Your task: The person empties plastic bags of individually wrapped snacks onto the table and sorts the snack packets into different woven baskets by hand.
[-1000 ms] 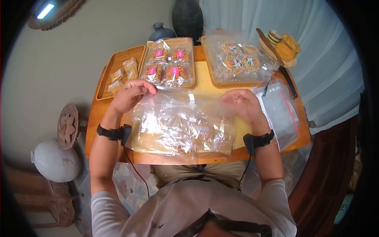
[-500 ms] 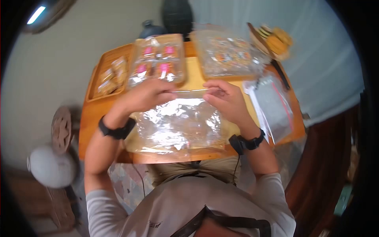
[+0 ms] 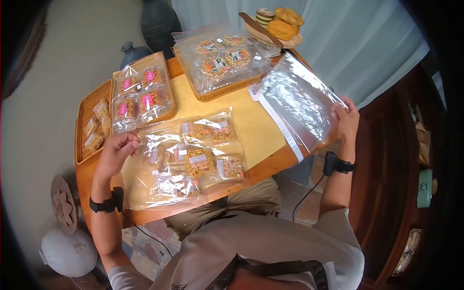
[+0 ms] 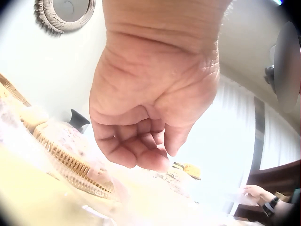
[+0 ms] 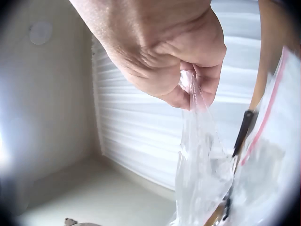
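My left hand [image 3: 117,151] pinches the upper left edge of a clear plastic bag [image 3: 141,191] in the head view. Several wrapped snack pieces [image 3: 199,163] with white labels lie inside it on the table. In the left wrist view the left hand [image 4: 150,108] has its fingers curled, thumb near the index tip. At the right, my right hand [image 3: 346,120] pinches the edge of another clear bag [image 3: 302,99], raised over the table's right side. The right wrist view has that bag [image 5: 200,165] hanging in folds from the right hand [image 5: 174,56].
Behind the work stand woven baskets: one [image 3: 81,129] with small wrapped pieces, one [image 3: 169,107] with pink-labelled packs and one [image 3: 212,94] with bagged snacks. A wooden plate [image 3: 297,39] of pastries stands at the back. A zip bag [image 5: 277,127] with a red strip lies right.
My right hand has left the filled bag, moved right and taken hold of another clear bag. The left hand stays at the filled bag's edge. The head view has turned right.
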`<state>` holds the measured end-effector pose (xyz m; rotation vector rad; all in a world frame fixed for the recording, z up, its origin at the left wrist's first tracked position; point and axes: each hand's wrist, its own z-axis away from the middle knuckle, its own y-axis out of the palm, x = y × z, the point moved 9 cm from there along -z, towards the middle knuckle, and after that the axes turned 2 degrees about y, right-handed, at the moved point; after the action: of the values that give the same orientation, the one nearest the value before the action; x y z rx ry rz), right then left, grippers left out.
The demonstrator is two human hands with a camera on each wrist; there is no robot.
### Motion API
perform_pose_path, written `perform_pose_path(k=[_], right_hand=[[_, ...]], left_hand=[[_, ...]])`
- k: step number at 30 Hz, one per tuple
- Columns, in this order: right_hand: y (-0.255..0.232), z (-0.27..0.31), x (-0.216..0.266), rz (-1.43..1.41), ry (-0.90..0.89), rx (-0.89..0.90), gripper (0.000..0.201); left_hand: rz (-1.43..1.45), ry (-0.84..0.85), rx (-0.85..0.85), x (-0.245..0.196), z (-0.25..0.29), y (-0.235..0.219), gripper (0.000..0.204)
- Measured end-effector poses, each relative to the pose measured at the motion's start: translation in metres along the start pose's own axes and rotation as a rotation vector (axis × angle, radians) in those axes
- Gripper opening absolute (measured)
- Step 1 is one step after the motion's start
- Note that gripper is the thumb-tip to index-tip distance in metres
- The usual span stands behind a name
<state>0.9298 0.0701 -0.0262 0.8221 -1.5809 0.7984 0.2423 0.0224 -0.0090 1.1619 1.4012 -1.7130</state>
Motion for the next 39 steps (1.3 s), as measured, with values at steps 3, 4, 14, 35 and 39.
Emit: perform_pose_path(k=[3,4,14,35,39], right_hand=[[-0.038,-0.007,-0.04,0.067,0.049,-0.045,0.033],[-0.043,-0.009,-0.053,0.095,0.063,-0.029,0.032],[-0.004,0.015,-0.009,0.951,-0.456,-0.045,0.044],[0.329,0.256,0.058,0.534,-0.763,1.27,0.053],[0.328,0.256,0.061,0.534,-0.735,1.255,0.057]], left_hand=[[0.01,-0.014,0.005,0.007,0.0,0.001,0.016],[0.012,-0.022,0.022,0.007,0.001,0.002,0.016],[-0.289,0.091,0.008,0.0,0.004,0.006,0.014],[-0.345,-0.228,-0.063,0.027,0.054,-0.029,0.03],[-0.128,-0.292,-0.125,0.036,0.043,-0.008,0.037]])
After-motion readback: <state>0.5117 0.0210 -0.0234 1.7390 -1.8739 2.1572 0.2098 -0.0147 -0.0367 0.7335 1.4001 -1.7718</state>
